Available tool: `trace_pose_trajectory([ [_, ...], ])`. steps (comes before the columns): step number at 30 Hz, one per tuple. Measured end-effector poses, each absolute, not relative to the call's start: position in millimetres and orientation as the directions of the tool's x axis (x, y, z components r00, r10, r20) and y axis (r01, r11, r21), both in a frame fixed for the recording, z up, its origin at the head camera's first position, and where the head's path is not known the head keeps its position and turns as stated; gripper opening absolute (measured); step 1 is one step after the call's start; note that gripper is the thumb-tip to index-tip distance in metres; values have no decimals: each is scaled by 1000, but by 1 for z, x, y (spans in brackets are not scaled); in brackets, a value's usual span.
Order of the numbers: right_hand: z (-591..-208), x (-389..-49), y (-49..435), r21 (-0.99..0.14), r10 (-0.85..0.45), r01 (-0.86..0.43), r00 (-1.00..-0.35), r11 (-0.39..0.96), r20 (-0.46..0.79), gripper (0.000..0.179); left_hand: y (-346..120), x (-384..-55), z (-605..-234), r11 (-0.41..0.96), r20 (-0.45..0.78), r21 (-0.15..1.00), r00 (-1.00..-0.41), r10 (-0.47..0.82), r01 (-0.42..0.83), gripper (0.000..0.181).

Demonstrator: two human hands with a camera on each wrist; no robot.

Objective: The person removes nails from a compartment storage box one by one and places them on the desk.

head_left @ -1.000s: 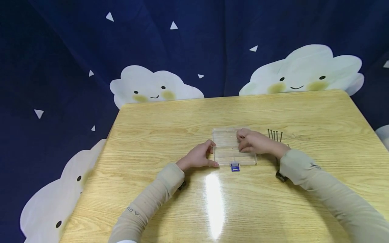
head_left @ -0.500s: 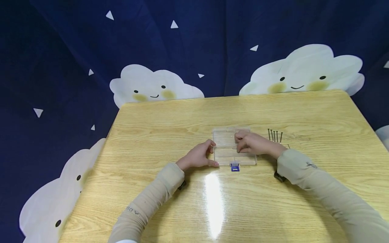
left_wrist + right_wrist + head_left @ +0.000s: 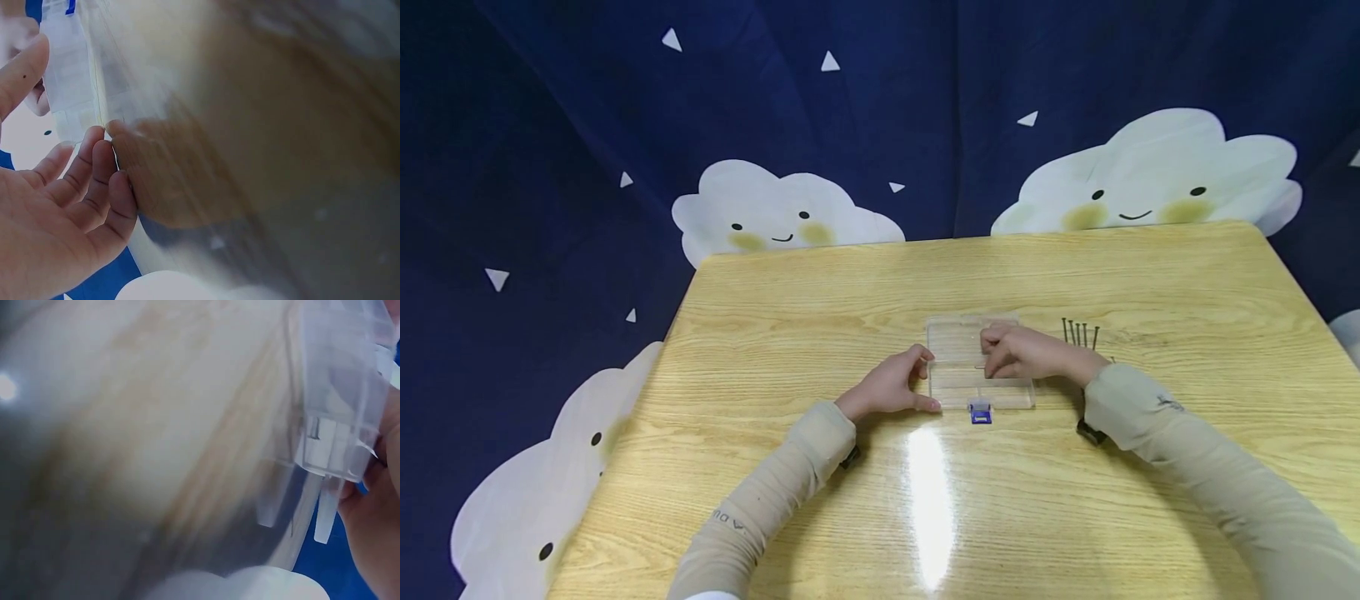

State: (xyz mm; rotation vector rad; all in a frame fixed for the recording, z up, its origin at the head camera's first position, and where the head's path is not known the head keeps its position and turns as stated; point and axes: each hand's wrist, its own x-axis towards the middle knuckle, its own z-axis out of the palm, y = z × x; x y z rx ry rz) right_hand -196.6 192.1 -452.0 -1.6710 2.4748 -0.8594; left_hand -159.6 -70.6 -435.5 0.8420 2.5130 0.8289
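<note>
A clear plastic box (image 3: 951,387) with a blue latch (image 3: 981,413) lies with its lid (image 3: 953,337) folded back. At its left end my left hand (image 3: 895,382) holds the box, thumb at the front corner and fingers by the hinge side. Over the right part of the box is my right hand (image 3: 1026,353), fingers bent and pinched together. A thin screw tip (image 3: 980,367) pokes out from between those fingers; the rest is hidden. In the right wrist view, the box (image 3: 344,394) partly covers the right hand (image 3: 375,519).
Several long dark screws (image 3: 1078,333) lie in a row right of the box, partly behind the right wrist. The wooden table (image 3: 790,317) backs onto a dark blue curtain (image 3: 880,100) with cloud prints. A bright reflection crosses the tabletop before the box.
My right hand has shifted slightly left over the box, its fingers still pinched. The left hand and the box have stayed in place.
</note>
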Motion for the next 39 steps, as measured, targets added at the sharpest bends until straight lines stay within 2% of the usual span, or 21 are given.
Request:
trace_pose_trajectory([
  [12,-451,-194,187,-397,-880,-878,-389,266,271,9,-71,-160,-436,651,-146,629,-757,636,425,65],
  [20,-453,-193,186,-385,-888,-864,-418,325,189,15,-71,-160,-436,643,-142,635,-753,642,428,65],
  [26,-454,-189,188,-409,-873,-860,-425,305,241,16,-69,-160,-436,642,-143,637,-754,641,425,65],
  [35,-443,-180,200,-479,-813,-805,-515,351,270,16,-69,-159,-436,645,-147,634,-752,642,427,65],
  [39,-439,-177,210,-477,-787,-802,-535,359,307,15,-70,-159,-436,648,-152,635,-754,639,421,65],
])
